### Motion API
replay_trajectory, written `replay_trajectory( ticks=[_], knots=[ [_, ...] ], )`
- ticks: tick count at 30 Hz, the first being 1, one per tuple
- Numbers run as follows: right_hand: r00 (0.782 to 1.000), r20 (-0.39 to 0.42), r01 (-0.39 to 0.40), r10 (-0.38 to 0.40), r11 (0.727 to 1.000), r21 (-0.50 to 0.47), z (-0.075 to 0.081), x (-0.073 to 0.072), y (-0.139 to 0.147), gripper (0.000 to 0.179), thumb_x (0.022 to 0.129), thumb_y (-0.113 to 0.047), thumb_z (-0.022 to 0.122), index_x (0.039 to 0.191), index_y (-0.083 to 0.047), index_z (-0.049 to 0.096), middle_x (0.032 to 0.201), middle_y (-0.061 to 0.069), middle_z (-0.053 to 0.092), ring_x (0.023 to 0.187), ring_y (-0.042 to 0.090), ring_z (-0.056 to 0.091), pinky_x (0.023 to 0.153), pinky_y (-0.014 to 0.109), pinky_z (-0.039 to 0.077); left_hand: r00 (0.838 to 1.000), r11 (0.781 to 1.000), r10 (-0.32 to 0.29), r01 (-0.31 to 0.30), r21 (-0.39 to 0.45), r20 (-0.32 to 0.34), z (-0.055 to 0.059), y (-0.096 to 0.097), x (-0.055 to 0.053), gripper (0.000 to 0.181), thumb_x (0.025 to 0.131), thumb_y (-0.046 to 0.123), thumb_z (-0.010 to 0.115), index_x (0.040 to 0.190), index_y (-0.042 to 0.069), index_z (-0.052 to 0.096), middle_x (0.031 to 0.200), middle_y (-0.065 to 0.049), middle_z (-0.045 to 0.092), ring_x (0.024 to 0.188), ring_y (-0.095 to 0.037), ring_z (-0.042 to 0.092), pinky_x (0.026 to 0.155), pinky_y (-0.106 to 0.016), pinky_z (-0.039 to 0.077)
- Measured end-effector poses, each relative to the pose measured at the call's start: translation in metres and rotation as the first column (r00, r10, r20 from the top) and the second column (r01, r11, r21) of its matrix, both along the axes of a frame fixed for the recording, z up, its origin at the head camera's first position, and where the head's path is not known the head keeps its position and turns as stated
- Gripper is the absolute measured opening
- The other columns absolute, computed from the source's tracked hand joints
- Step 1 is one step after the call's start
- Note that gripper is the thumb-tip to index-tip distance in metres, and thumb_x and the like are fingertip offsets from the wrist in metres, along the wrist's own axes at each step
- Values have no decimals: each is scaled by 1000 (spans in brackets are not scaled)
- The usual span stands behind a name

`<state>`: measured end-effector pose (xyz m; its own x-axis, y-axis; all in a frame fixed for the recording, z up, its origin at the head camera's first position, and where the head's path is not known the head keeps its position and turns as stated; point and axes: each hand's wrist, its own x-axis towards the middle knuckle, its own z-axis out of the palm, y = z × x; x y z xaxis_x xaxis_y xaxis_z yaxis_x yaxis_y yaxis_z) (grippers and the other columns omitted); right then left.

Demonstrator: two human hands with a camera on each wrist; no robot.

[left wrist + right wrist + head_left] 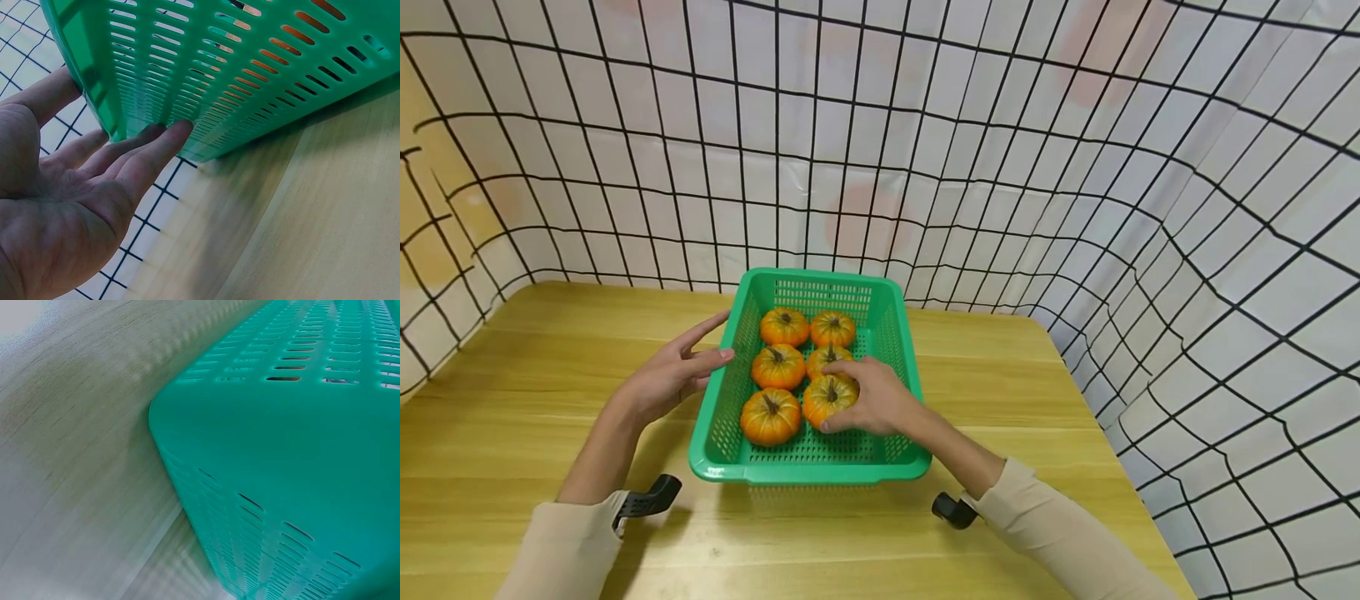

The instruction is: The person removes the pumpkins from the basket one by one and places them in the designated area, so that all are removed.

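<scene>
A green plastic basket [808,473] with slotted walls stands on the table and holds several small orange pumpkins in two columns. My right hand [880,398] reaches over the basket's right wall and grips the front right pumpkin [826,402], thumb at its near side and fingers at its far side. Beside that one sits the front left pumpkin [771,418]. At the basket's left wall is my left hand [662,379], its fingers extended and its thumb touching the rim. From the left wrist view, the left fingers [150,156] lie along the slotted outer wall. The right wrist view shows only the basket's outside corner.
The wooden table [1030,400] extends on both sides of the basket. Behind and to the right stands a black wire grid [850,125] before a white covering. A black wrist mount [651,497] sits at the left cuff, another black mount [953,510] at the right.
</scene>
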<state>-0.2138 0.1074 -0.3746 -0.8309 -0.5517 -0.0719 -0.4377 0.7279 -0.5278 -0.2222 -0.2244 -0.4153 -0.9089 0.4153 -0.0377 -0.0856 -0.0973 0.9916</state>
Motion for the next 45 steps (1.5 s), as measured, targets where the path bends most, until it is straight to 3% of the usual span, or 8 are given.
replay_trajectory(
  ticks=[11, 21, 25, 31, 41, 45],
  knots=[
    [999, -31, 25, -27, 998, -60, -2, -2, 0, 77, 76, -39, 89, 144, -19, 57, 140, 10, 60, 124, 30, 57, 100, 48, 51, 1000, 1000, -15, 16, 24, -7, 2, 2, 1, 77, 106, 11, 53, 165, 24, 6, 136, -11, 64, 108, -28, 73, 90, -41, 59],
    [998, -53, 41, -46, 995, -90, 1, -2, 1, 76, 75, -38, 90, 142, -20, 59, 146, 8, 58, 132, 31, 54, 105, 49, 49, 1000, 1000, 5, -5, -8, -9, -2, 4, 0, 77, 106, 13, 54, 165, 26, 8, 144, -23, 53, 111, -29, 72, 91, -41, 59],
    [997, -58, 51, -56, 995, -82, 3, -3, 4, 77, 75, -39, 90, 143, -20, 59, 147, 6, 58, 124, 28, 58, 98, 46, 52, 1000, 1000, 2, -2, -13, -6, -2, 5, -1, 76, 106, 14, 54, 165, 27, 8, 147, -26, 49, 112, -29, 71, 92, -42, 59],
    [997, -65, 47, -53, 995, -94, 12, -7, 7, 78, 76, -39, 89, 144, -17, 58, 142, 7, 60, 106, 23, 60, 87, 41, 54, 1000, 1000, 4, -4, -11, -11, -3, 3, -1, 76, 106, 12, 53, 165, 27, 8, 143, -21, 53, 111, -29, 72, 91, -43, 59],
    [995, -61, 77, -85, 990, -120, 28, -9, 16, 79, 75, -38, 90, 145, -17, 57, 144, 4, 58, 106, 22, 61, 85, 37, 55, 1000, 1000, 0, 0, -3, -19, -2, 3, -2, 77, 105, 12, 55, 165, 25, 7, 144, -22, 53, 113, -29, 71, 92, -42, 59],
    [992, -68, 97, -106, 988, -117, 33, -11, 17, 80, 75, -38, 90, 145, -18, 57, 141, 5, 60, 106, 24, 61, 82, 37, 55, 999, 1000, 20, -20, 0, -25, -1, 3, -1, 77, 105, 11, 55, 165, 24, 10, 151, -30, 44, 111, -27, 72, 91, -41, 59]
  ],
)
